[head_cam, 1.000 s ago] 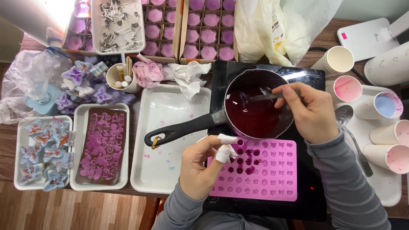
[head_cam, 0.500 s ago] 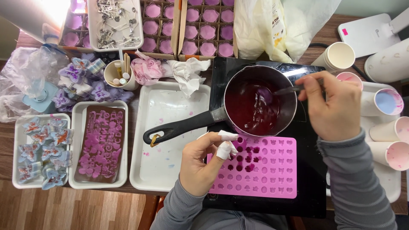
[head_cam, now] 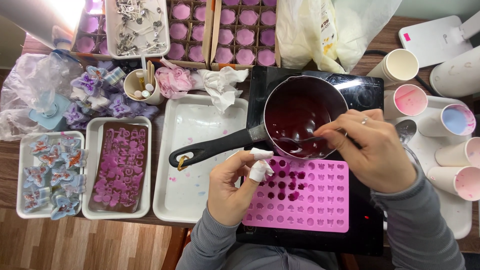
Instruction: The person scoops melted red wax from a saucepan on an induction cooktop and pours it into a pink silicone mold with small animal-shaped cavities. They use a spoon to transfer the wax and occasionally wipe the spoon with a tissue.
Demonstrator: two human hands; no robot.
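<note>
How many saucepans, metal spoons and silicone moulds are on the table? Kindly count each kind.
Black-handled metal saucepan of dark red liquid: 1
Metal spoons: 2, the spoon in the saucepan and the spoon lying farther right
Silicone moulds: 2, the pink mould and the brown mould
Total: 5

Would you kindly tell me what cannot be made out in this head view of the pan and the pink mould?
- Spoon handle: hidden inside the right hand.
- Pink mould, left edge: covered by the left hand, whose fingertips are wrapped in white.
- Depth of dark red liquid in the pan: not readable from above.
- Paper cups at right: partly cut off by the frame edge.
</note>
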